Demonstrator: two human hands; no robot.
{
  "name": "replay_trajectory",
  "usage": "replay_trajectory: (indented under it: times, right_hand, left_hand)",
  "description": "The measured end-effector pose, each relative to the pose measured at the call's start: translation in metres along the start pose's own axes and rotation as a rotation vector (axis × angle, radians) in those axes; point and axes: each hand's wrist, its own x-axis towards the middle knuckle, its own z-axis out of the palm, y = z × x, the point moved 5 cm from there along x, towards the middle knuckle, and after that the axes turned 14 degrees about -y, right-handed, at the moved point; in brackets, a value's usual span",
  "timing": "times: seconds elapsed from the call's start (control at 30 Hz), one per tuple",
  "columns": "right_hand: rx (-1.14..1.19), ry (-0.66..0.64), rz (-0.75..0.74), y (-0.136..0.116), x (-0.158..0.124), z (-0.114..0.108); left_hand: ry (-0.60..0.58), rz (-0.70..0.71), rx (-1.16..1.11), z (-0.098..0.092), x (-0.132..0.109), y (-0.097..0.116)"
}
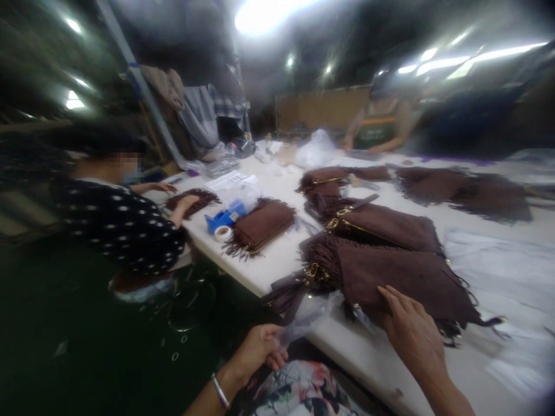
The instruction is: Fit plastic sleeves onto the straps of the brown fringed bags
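Low in front of me, my left hand (262,346) pinches a strip of clear plastic (310,319), which stretches up over the table edge towards the bags. My right hand (414,329) rests with its fingers outstretched on the near brown fringed bag (390,277). Gold-coloured clasps and tassels (288,293) hang at that bag's left end. Right behind it lies a second brown bag (390,225) with a gold zip. The thumb of my right hand is partly hidden.
Across the white table (243,263) lie a smaller brown bag (264,222), a blue tape dispenser (225,218), a tape roll (223,233), more brown pieces (468,190) and white sheets (498,277). One co-worker (121,222) handles a fringed piece at left; another (379,124) is at the far side.
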Motion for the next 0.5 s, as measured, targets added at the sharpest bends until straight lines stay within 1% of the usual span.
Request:
replay_trajectory:
  times: [0.13,0.2,0.23,0.3,0.33,0.37,0.43,0.5]
  right_hand:
    - [0.027,0.013,0.000,0.001,0.000,0.000]
    - [0.032,0.013,0.013,0.001,-0.001,0.001]
    - [0.033,0.012,0.022,0.001,-0.002,0.001]
    - [0.034,0.007,0.031,0.001,-0.002,0.003]
    - [0.034,0.005,0.033,0.002,-0.002,0.003]
    - [0.032,0.003,0.032,0.002,-0.002,0.004]
    - [0.026,0.004,0.028,0.002,-0.002,0.007]
    - [0.017,0.012,0.028,0.003,-0.002,0.008]
  left_hand:
    - [0.031,-0.046,0.185,-0.013,0.004,-0.019]
    - [0.062,-0.087,0.362,-0.023,-0.001,-0.023]
    - [0.094,-0.098,0.491,-0.027,-0.004,-0.021]
    - [0.176,-0.092,0.770,-0.027,-0.010,-0.006]
    - [0.193,-0.068,0.872,-0.022,-0.012,0.005]
    - [0.183,-0.032,0.920,-0.013,-0.010,0.016]
    - [0.109,0.086,0.882,0.013,0.001,0.041]
    - [0.070,0.254,0.825,0.041,0.023,0.064]
